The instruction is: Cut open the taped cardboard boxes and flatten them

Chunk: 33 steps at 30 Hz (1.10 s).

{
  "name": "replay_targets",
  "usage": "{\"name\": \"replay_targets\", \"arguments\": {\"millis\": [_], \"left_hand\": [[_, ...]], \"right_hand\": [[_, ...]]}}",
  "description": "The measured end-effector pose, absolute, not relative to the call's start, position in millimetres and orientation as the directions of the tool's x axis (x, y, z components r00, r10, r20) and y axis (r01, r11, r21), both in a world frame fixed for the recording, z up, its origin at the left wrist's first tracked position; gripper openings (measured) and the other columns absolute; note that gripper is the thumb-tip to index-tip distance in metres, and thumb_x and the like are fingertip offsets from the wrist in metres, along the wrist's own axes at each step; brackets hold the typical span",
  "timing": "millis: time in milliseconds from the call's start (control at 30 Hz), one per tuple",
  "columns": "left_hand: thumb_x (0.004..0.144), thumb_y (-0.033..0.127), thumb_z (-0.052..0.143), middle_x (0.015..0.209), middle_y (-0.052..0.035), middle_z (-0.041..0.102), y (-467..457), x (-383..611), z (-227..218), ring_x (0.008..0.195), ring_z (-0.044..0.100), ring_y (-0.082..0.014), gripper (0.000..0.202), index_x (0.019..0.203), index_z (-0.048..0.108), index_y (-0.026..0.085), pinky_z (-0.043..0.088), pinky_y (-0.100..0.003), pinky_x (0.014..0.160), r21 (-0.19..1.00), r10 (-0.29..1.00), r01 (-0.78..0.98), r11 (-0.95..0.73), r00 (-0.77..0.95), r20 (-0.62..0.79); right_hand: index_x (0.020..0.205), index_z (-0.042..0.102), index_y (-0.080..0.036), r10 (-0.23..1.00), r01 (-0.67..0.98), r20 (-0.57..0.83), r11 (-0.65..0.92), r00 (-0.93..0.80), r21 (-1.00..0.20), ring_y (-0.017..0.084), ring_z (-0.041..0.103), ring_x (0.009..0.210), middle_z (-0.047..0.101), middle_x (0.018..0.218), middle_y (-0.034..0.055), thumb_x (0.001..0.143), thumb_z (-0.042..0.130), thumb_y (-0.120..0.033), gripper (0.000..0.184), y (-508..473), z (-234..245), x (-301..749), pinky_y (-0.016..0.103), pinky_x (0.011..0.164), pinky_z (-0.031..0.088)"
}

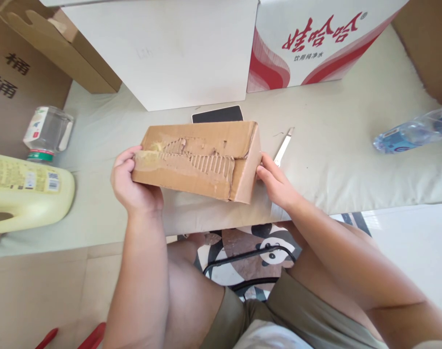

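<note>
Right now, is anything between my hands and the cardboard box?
Nothing visible: your left hand holds one end of the cardboard box and your right hand touches the other. The slim white tool lies beyond your right hand, not between.

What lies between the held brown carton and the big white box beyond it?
In the head view, a flat black item with a pale rim lies on the cloth there, partly hidden by the brown carton.
</note>
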State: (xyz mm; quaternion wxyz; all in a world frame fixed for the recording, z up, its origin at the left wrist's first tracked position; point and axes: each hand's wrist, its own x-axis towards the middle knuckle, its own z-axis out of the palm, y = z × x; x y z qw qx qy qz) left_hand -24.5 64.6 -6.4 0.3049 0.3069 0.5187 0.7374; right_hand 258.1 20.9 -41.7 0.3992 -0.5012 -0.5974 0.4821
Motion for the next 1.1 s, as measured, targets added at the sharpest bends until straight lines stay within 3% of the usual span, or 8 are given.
{"name": "replay_targets", "arguments": {"millis": [667,867,1100], "left_hand": [[0.056,0.034,0.061,0.084,-0.0048,0.065,64.2,-23.1,-7.1,0.083,0.057,-0.0204,0.022,0.072,0.068,0.020,0.044,-0.032,0.073,0.946,0.768,-0.137,-0.295,-0.623,0.149],[0.056,0.036,0.060,0.085,-0.0050,0.062,63.9,-23.1,-6.9,0.084,0.058,-0.0211,0.024,0.073,0.067,0.020,0.045,-0.034,0.075,0.951,0.770,-0.121,-0.284,-0.619,0.152],[0.055,0.033,0.062,0.086,-0.0062,0.064,64.5,-23.5,-7.8,0.085,0.059,-0.0213,0.024,0.073,0.068,0.019,0.045,-0.033,0.075,0.941,0.765,-0.154,-0.302,-0.628,0.143]], "right_hand": [[0.127,0.053,-0.022,0.983,0.223,-0.049,-0.008,-0.178,-0.975,0.031,0.060,0.125,0.066,0.131,0.0101,0.099,0.042,-0.056,0.046,20.8,-44.1,258.6,0.051,0.113,0.046],[0.129,0.053,-0.023,0.983,0.236,-0.059,-0.017,-0.173,-0.972,0.028,0.063,0.110,0.067,0.121,0.0085,0.099,0.042,-0.052,0.043,21.3,-43.6,258.4,0.049,0.102,0.052],[0.129,0.054,-0.022,0.984,0.228,-0.057,-0.017,-0.170,-0.973,0.029,0.063,0.114,0.068,0.126,0.0095,0.099,0.042,-0.052,0.044,21.2,-42.2,257.6,0.051,0.104,0.052]]}}
